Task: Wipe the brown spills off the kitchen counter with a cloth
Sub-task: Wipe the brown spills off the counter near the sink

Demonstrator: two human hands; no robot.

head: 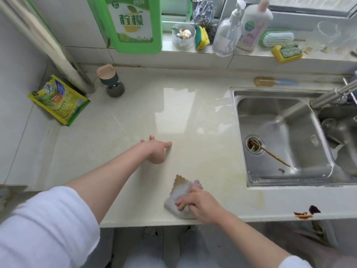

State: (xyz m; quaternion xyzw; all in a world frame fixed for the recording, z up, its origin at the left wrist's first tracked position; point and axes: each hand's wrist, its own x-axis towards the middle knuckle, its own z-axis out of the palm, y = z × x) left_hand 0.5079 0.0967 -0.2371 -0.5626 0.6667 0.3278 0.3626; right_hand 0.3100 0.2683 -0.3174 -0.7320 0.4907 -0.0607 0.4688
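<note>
A white cloth (180,192) with a brown-stained tip lies bunched on the pale kitchen counter (125,117) near its front edge. My right hand (197,205) grips the cloth from above and presses it down. My left hand (157,150) rests on the counter farther back and to the left, fingers spread. A faint brownish smear (241,178) runs along the counter beside the sink's front left corner. Dark brown and red spill marks (307,212) sit on the counter's front edge at the right.
A steel sink (241,117) with a faucet (328,96) and a stick in its drain lies at the right. A yellow packet (58,99) and a small dark bottle (112,82) stand at the back left. Bottles, sponges and a brush line the window ledge (193,53).
</note>
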